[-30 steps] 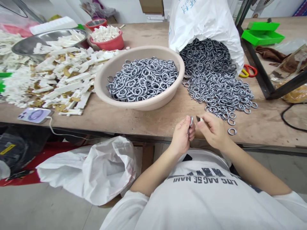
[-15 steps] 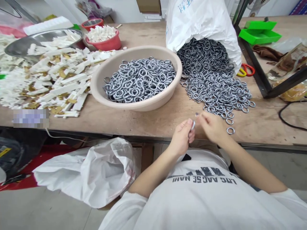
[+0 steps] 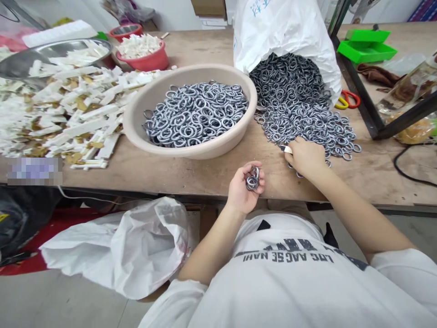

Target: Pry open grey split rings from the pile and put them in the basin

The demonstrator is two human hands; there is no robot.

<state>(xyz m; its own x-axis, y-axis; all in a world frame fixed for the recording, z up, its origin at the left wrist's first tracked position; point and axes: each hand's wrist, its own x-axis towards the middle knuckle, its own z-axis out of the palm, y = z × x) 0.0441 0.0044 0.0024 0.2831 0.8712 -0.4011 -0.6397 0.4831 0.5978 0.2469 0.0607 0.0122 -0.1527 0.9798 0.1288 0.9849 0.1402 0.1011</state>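
Worn wooden workbench (image 3: 211, 175), scuffed, crowded along its far half. Left hand (image 3: 243, 187) held palm-up at the near edge, fingers curled around a small cluster of grey metal rings (image 3: 253, 178) resting in the palm. Right hand (image 3: 305, 157) rests on the near fringe of the loose ring pile (image 3: 303, 118), fingers closed down among the rings, with a small pale-tipped tool (image 3: 285, 148) poking out of the grip; whether it pinches a ring too, cannot tell. Pile spills out of a white sack (image 3: 283, 32) lying on its side. Just beside it to the left, a beige basin (image 3: 191, 146) filled with more rings. Farther left, a heap of white plastic strips (image 3: 71, 114), a steel bowl (image 3: 23, 61) and a red bowl (image 3: 150, 59). Scissors (image 3: 346, 100) lie by the sack, touching a black frame leg (image 3: 358, 86). White bag (image 3: 119, 246) slumps on the floor below the bench.
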